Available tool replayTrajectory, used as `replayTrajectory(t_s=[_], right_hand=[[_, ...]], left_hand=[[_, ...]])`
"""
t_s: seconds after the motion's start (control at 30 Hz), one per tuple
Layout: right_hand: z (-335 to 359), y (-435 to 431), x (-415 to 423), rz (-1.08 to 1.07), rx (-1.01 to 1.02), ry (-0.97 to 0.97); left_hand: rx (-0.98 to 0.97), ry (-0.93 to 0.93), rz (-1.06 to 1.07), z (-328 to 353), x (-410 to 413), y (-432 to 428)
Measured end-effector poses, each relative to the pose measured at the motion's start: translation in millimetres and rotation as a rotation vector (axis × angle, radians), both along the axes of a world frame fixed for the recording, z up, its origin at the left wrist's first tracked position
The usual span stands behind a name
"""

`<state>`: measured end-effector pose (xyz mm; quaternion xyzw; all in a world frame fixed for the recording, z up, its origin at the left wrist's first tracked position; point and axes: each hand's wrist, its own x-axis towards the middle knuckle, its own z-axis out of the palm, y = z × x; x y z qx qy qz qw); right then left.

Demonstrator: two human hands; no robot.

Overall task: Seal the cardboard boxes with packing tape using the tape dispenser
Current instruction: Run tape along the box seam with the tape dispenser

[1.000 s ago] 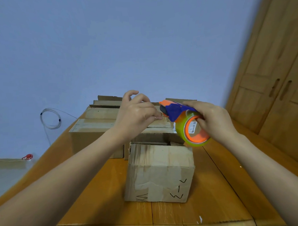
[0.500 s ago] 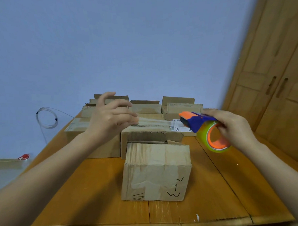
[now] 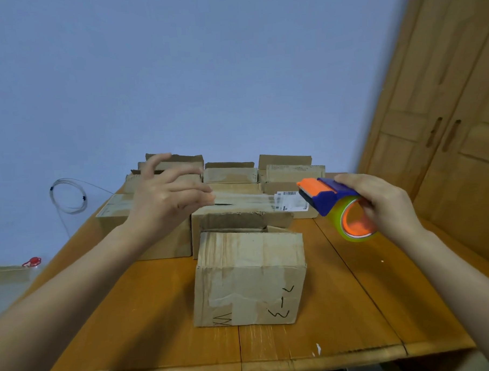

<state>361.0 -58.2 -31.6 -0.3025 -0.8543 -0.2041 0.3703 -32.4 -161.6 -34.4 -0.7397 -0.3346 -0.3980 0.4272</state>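
The right hand (image 3: 384, 207) is wrapped around a blue and orange plastic tape dispenser (image 3: 329, 197). Its fingers curl over the roll of yellowish clear packing tape (image 3: 337, 223), which sits on an orange core. The dispenser is held in the air above the right part of the orange-brown wooden counter (image 3: 355, 306), with its orange blade end pointing left.

From that end a strip of clear tape (image 3: 246, 198) runs roughly level to the left hand (image 3: 168, 197). This hand pinches the strip's free end between thumb and fingertips, with its index finger lifted. The hands are well apart, and the strip is stretched between them.

A brown cardboard box (image 3: 250, 277) stands at the middle of the counter, nearer the camera than the strip. Its top flaps are folded down and black marker scribbles show on its front face.

Behind it stands a cluster of further cardboard boxes (image 3: 231, 174), some with flaps raised. One carries a white shipping label (image 3: 290, 201). The strip passes over this cluster; whether it touches any box cannot be told.

At the left a coil of thin clear cable (image 3: 68, 195) hangs against the blue wall (image 3: 205, 75), with a small red object (image 3: 31, 262) lower down. Wooden cupboard doors (image 3: 447, 162) fill the right side.
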Motion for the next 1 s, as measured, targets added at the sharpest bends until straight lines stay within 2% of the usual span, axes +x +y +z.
replayTrajectory(t_s=[0.33, 0.53, 0.63, 0.77, 0.9, 1.0], right_hand=[[-14, -2, 19, -0.033, -0.020, 0.038], [-12, 1, 27, -0.047, 0.044, 0.053], [-9, 1, 29, -0.045, 0.072, 0.079], [-14, 4, 34, -0.101, 0.033, 0.124], [-20, 8, 43, -0.148, 0.021, 0.183], [-23, 12, 46, -0.187, 0.026, 0.237]], left_hand=[[-0.022, -0.053, 0.061, -14, -9, -4], [-0.062, -0.132, -0.009, -10, -12, -4], [-0.047, -0.229, -0.023, -9, -4, -2], [-0.017, -0.344, 0.105, -6, 13, 3], [-0.205, -0.461, 0.219, 1, 38, 0], [-0.457, -0.725, 0.244, 5, 64, -2]])
